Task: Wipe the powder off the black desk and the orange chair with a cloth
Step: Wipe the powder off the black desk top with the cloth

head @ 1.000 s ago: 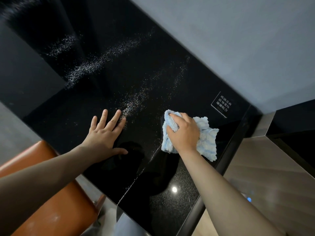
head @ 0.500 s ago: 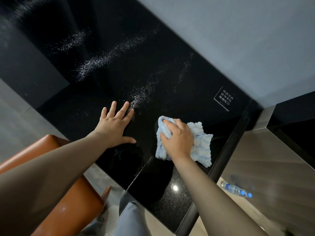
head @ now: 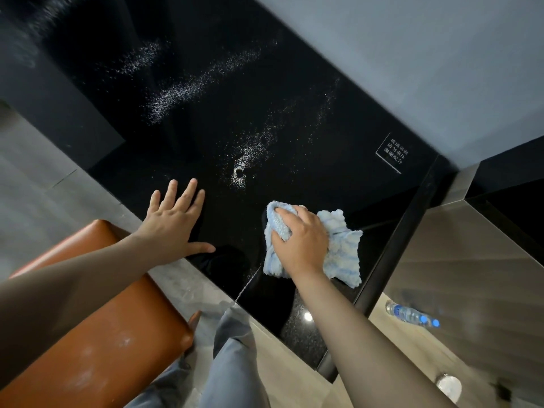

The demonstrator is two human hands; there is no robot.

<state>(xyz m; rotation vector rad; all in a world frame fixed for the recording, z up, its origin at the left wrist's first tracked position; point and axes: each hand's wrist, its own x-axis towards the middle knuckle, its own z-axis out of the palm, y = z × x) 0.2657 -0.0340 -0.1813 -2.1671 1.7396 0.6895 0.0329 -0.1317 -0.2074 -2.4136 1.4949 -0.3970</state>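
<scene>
Blue cloth (head: 344,245) gripped by right hand (head: 300,241) | left hand (head: 173,222) flat on desk (head: 294,83)

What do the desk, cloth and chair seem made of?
The desk looks like glossy black glass or polished stone: it mirrors a light and shows fine speckle. The cloth looks like soft light-blue microfibre or terry, with ribbed fluffy pile. The chair looks like smooth orange leather or leatherette, padded, with a faint sheen.

Sticker (head: 393,153) on black desk (head: 294,69), 3 lines, approx.: "玻璃桌面 请勿重压 谢谢配合"
</scene>
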